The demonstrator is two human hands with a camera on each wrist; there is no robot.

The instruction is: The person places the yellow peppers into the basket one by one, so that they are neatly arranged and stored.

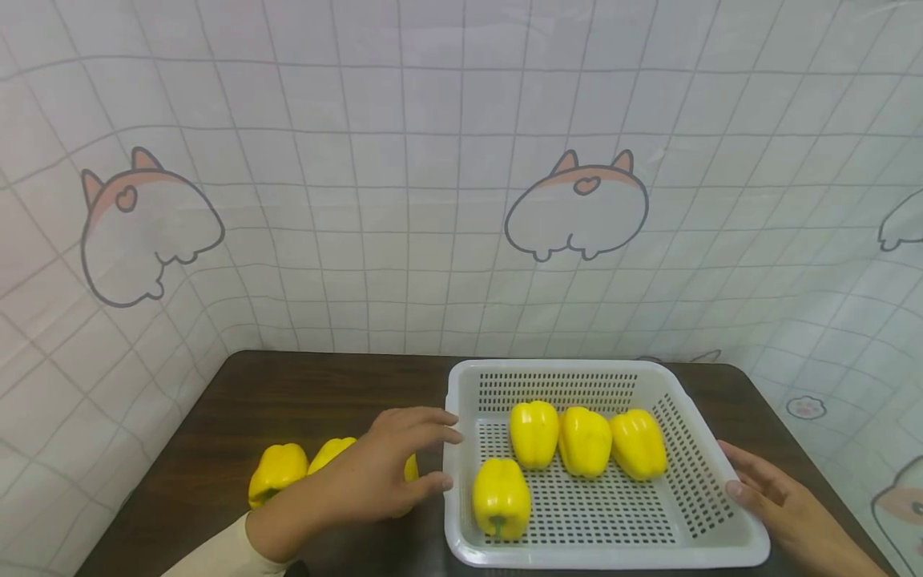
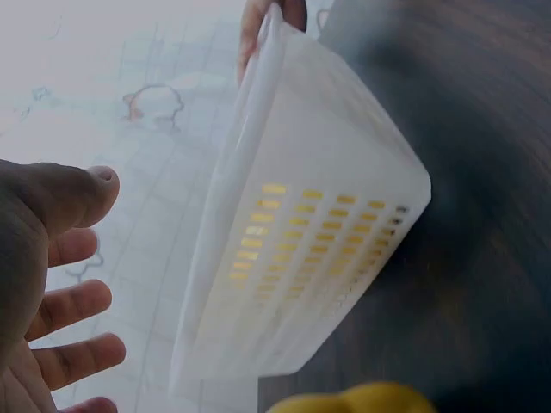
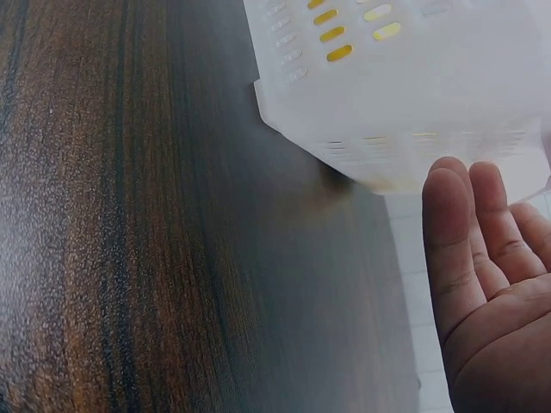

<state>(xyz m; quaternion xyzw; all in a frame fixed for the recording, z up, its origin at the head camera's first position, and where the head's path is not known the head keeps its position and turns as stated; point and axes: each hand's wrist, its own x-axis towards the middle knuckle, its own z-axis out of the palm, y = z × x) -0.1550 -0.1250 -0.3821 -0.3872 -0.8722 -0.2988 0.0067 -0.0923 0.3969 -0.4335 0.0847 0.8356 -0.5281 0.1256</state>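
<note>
A white perforated plastic basket (image 1: 577,553) sits on the dark table with several yellow bell peppers (image 1: 585,441) inside. My left hand (image 1: 382,465) is at its left side, fingers spread and holding nothing. In the left wrist view a gap shows between the left fingers (image 2: 82,357) and the basket wall (image 2: 344,129). By the basket's right rim is my right hand (image 1: 782,501), its fingers fairly straight in the right wrist view; whether they touch the rim I cannot tell. Left of the basket lie more yellow bell peppers (image 1: 277,473), partly hidden behind my left hand and forearm.
The dark wood-grain table (image 1: 317,385) extends to both sides of the basket. Behind it hangs a white gridded curtain (image 1: 360,200) with cartoon animal prints, which also runs along the left and right sides.
</note>
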